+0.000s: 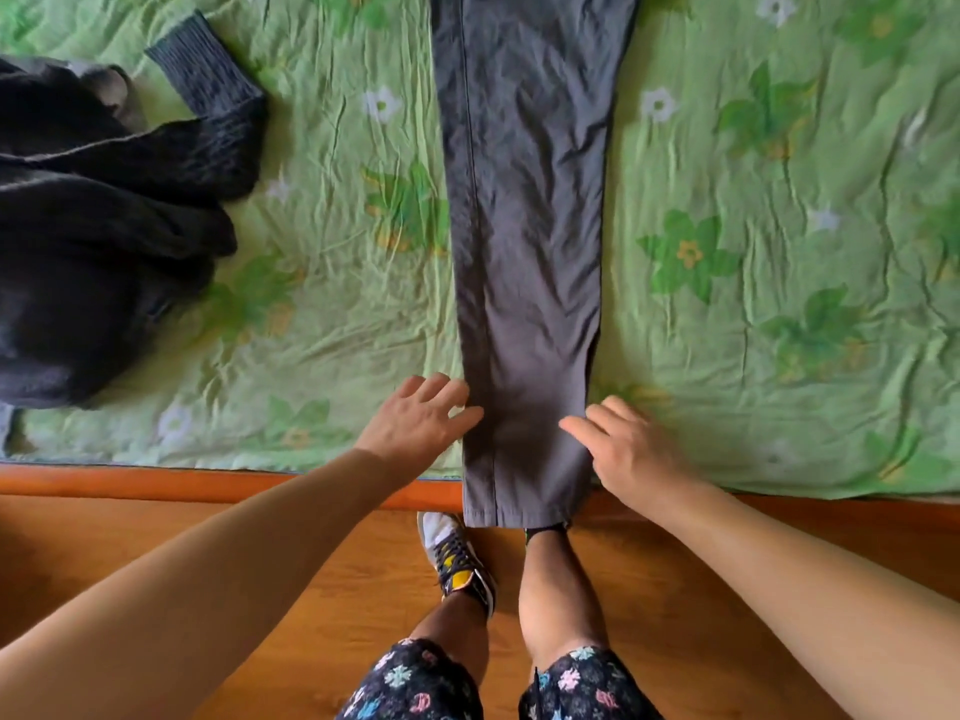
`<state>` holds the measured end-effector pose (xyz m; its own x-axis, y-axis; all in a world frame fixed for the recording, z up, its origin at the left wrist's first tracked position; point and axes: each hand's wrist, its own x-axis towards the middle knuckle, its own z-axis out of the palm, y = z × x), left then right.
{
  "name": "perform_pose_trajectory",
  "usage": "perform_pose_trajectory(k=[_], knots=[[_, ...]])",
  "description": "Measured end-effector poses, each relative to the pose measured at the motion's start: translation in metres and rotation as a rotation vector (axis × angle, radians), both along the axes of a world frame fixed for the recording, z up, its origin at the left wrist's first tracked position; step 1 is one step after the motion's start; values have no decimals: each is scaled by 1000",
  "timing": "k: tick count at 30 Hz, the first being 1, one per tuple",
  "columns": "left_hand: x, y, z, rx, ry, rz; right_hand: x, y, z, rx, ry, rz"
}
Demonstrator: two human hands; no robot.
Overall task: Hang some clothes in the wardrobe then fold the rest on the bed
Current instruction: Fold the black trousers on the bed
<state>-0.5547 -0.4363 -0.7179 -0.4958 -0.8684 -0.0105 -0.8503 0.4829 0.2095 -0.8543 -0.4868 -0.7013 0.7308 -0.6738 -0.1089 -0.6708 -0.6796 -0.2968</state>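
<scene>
Grey trousers (524,210) lie flat and lengthwise on the bed, folded leg over leg, with the hems hanging over the near edge. My left hand (421,418) lies open beside the left edge of the trouser leg, fingers spread and touching the fabric. At the right edge, my right hand (623,449) rests with straight fingers on the cloth near the hem. Neither hand grips anything.
A heap of dark clothes (93,241) with a ribbed knitted cuff sits on the left of the green flowered bedsheet (769,262). The orange wooden bed frame (208,483) runs along the near edge. My legs and a shoe (457,558) stand on the wooden floor.
</scene>
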Motion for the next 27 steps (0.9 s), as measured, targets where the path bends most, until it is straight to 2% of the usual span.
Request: perform_pose_trajectory(k=[4,6,8,10,12,14,15,17,19,22,24,27], knots=[[-7,-18,-5,-117,-31,-76,3,-21,-1,-182,-7,97],[-9,-27,-8,-93,14,-97,1,-33,-2,-177,-52,155],[-3,-40,0,-45,101,-105,2,-49,3,-84,-166,181],[5,-61,18,95,272,13,9,-73,16,120,-343,35],[11,-99,40,308,553,396,27,-115,30,377,-496,-323],[10,-147,46,360,795,806,53,-175,31,632,-628,-664],[11,-171,43,424,918,965,63,-204,28,823,-678,-793],[8,-206,30,653,1137,1200,74,-247,12,1226,-687,-955],[5,-215,18,789,1178,1303,74,-256,0,1449,-541,-956],[-2,-202,9,814,1227,1344,63,-232,-12,1431,-337,-894],[-6,-188,7,840,1224,1351,56,-219,-20,1340,-322,-849],[-7,-165,2,881,1104,1345,52,-206,-27,1187,-311,-782]])
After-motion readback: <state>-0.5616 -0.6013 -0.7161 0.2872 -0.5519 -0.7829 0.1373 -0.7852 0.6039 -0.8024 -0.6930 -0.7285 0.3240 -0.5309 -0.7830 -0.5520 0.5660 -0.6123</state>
